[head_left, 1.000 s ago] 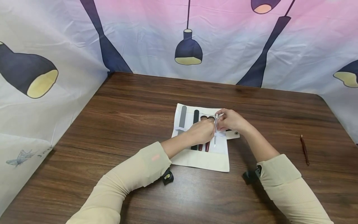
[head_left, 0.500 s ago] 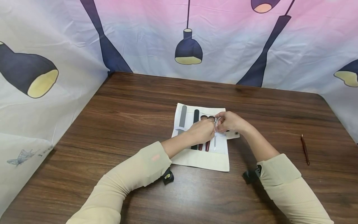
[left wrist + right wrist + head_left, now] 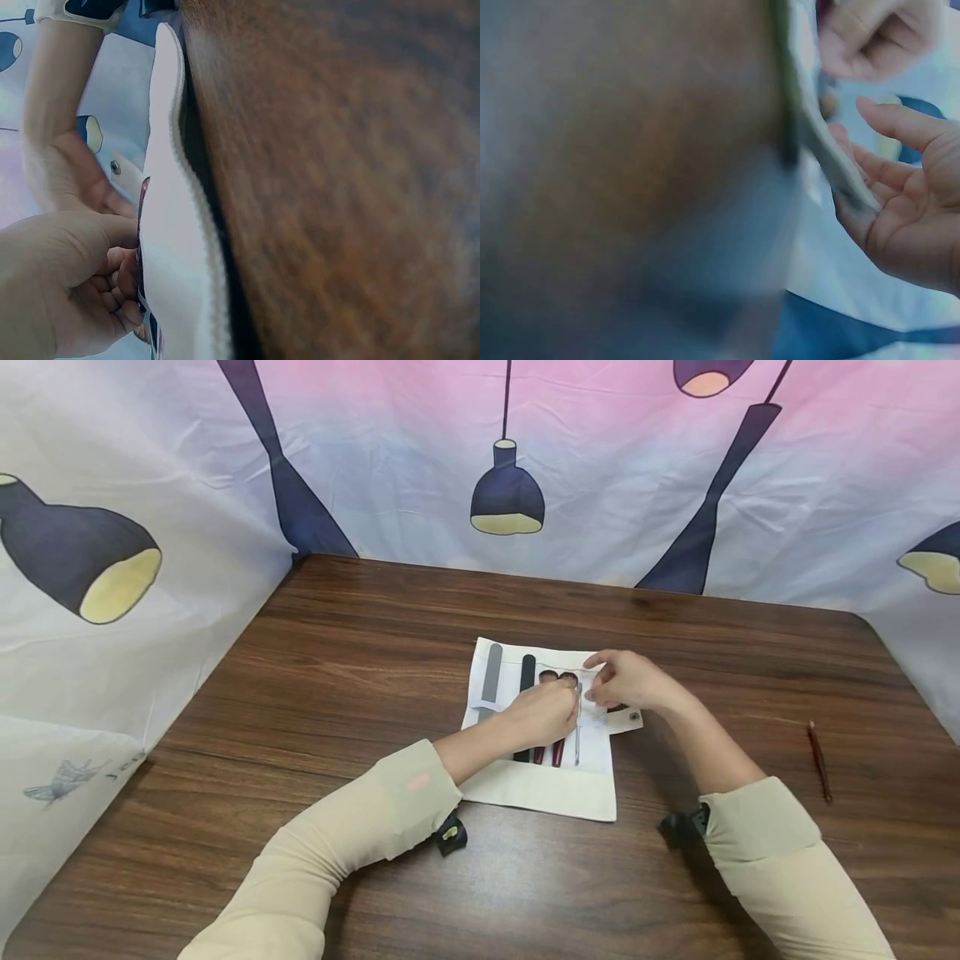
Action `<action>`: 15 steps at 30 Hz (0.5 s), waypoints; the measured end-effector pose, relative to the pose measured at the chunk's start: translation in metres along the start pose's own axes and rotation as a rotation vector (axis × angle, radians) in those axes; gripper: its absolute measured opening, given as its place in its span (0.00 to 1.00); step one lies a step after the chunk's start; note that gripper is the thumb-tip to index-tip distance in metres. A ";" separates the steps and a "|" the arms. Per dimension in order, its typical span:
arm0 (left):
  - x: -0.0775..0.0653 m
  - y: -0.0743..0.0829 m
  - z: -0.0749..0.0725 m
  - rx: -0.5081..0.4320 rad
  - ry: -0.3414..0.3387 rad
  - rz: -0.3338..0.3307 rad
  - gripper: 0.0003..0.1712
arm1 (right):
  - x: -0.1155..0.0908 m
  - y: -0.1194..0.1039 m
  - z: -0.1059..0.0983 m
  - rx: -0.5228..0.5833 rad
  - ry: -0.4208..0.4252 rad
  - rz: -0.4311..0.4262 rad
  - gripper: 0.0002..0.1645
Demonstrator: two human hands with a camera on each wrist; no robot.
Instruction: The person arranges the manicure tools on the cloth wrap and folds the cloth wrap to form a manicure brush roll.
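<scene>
White cloth (image 3: pixel 540 789): on the table (image 3: pixel 375 635).
Left hand (image 3: pixel 546 714): fingers bent over the cloth's brushes (image 3: pixel 568 680); cannot tell whether pinching.
Right hand (image 3: pixel 632 681): fingers spread, at the cloth's right edge.
Silver tool (image 3: pixel 577 739): on the cloth's right half.
Red-brown tool (image 3: pixel 820 762): well right of the cloth.

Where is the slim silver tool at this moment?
In the head view, the slim silver tool lies on the right half of the white cloth, just right of the red-handled brushes.
</scene>
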State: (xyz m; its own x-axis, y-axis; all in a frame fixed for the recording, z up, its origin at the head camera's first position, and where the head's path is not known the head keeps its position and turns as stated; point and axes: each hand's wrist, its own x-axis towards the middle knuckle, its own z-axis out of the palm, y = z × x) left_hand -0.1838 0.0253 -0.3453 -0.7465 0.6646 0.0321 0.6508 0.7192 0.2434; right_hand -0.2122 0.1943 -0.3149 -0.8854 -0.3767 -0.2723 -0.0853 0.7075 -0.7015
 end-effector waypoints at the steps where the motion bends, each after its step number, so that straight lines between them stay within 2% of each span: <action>1: 0.000 0.000 0.000 -0.003 0.001 0.001 0.11 | -0.004 0.000 -0.006 0.012 0.018 -0.008 0.31; 4: -0.001 0.001 0.000 -0.014 0.012 0.006 0.14 | -0.021 0.001 -0.027 0.045 0.065 -0.010 0.30; 7: -0.002 0.001 0.000 -0.017 0.026 0.012 0.15 | -0.042 0.010 -0.048 0.029 0.090 0.027 0.31; 10: -0.003 0.001 0.000 -0.020 0.033 0.015 0.15 | -0.062 0.029 -0.067 -0.033 0.105 0.072 0.35; 15: -0.003 0.001 0.000 -0.026 0.029 0.010 0.16 | -0.092 0.071 -0.089 -0.170 0.137 0.213 0.43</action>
State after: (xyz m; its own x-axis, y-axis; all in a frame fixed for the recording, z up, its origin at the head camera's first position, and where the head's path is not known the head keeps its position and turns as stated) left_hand -0.1810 0.0237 -0.3449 -0.7442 0.6651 0.0627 0.6545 0.7071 0.2676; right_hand -0.1779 0.3325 -0.2810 -0.9441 -0.1330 -0.3017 0.0437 0.8564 -0.5145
